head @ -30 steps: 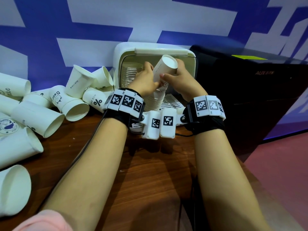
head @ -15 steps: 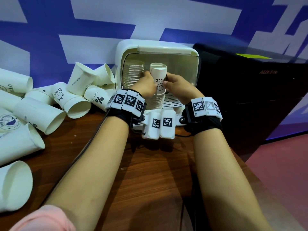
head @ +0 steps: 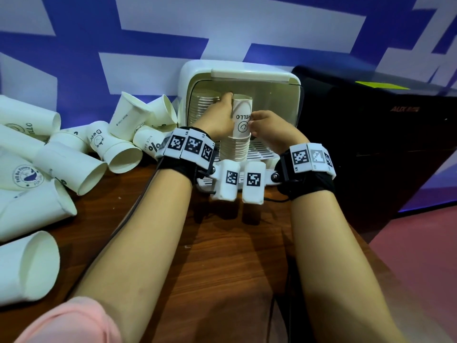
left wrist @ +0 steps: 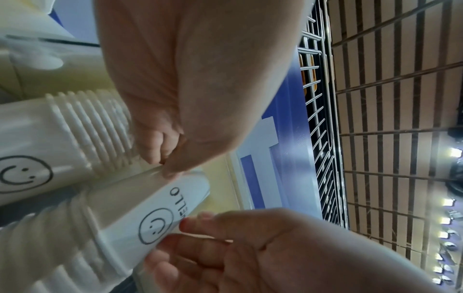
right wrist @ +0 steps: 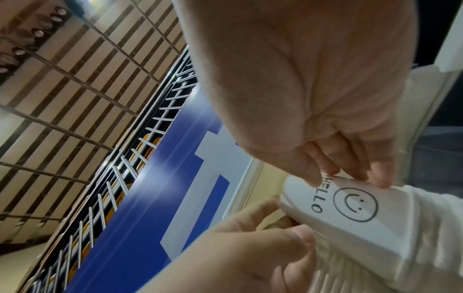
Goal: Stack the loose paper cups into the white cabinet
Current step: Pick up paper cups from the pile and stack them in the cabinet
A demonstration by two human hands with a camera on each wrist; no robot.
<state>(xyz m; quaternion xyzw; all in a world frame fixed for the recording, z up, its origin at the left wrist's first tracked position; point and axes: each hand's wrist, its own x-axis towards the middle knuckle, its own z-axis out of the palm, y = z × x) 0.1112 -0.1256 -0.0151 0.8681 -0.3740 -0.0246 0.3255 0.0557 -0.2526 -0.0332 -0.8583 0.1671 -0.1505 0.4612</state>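
Observation:
The white cabinet (head: pixel 243 73) stands open at the back of the table. Inside it, a stack of paper cups (head: pixel 235 151) stands rim down, topped by a cup printed HELLO with a smiley (head: pixel 242 117) (left wrist: pixel 155 208) (right wrist: pixel 345 208). My left hand (head: pixel 228 112) (left wrist: pixel 170 168) holds this cup from the left, thumb on its wall. My right hand (head: pixel 252 121) (right wrist: pixel 350 178) pinches it from the right. A second stack (head: pixel 201 107) stands further back on the left. Several loose cups (head: pixel 81 169) lie left of the cabinet.
A black box (head: pixel 371 134) stands against the cabinet's right side. The wooden table (head: pixel 222 268) ends at the right above a red floor (head: pixel 420 256). A blue and white wall runs behind everything.
The HELLO cup was tilted in front of the cabinet. Both hands turned it base up and lowered it onto the front stack, where it now sits deeper.

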